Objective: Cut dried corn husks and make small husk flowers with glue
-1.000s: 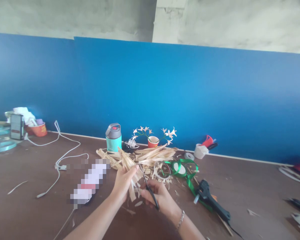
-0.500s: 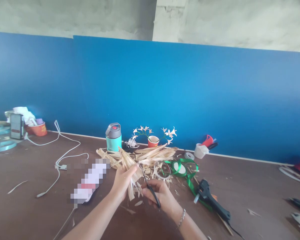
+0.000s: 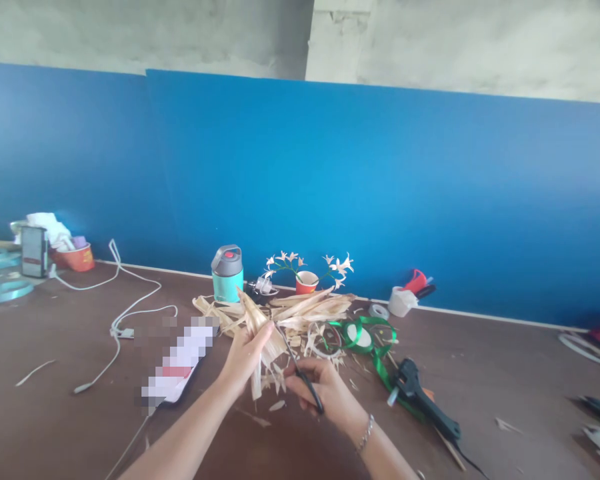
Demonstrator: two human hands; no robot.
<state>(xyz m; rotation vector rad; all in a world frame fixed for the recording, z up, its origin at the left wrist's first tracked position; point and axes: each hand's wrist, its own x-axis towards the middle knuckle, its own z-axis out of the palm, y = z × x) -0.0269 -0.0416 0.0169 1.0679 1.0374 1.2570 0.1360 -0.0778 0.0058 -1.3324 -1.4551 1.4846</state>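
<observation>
My left hand (image 3: 245, 353) is closed, its thumb pressing a pale dried corn husk (image 3: 253, 319) whose pointed end rises above the thumb. Torn strips of that husk hang below the fingers. Black-handled scissors (image 3: 307, 385) are in my right hand (image 3: 325, 395), their thin metal blades slanting up and left to the husk's right edge beside my left thumb. Whether the blades are spread is too small to tell. Behind both hands lies a heap of loose husks (image 3: 325, 308), with small scraps scattered beneath them.
A turquoise flask (image 3: 228, 283) and an orange paper cup (image 3: 307, 285) with white flower sprays stand behind the heap. Green ribbon (image 3: 363, 333) and a black glue gun (image 3: 425, 400) lie to the right. On the left are a blurred-out phone (image 3: 183, 363) and white cables (image 3: 125, 313).
My left hand and the husk have shifted slightly left, and the husk has turned a little. The scissors in my right hand have hardly moved.
</observation>
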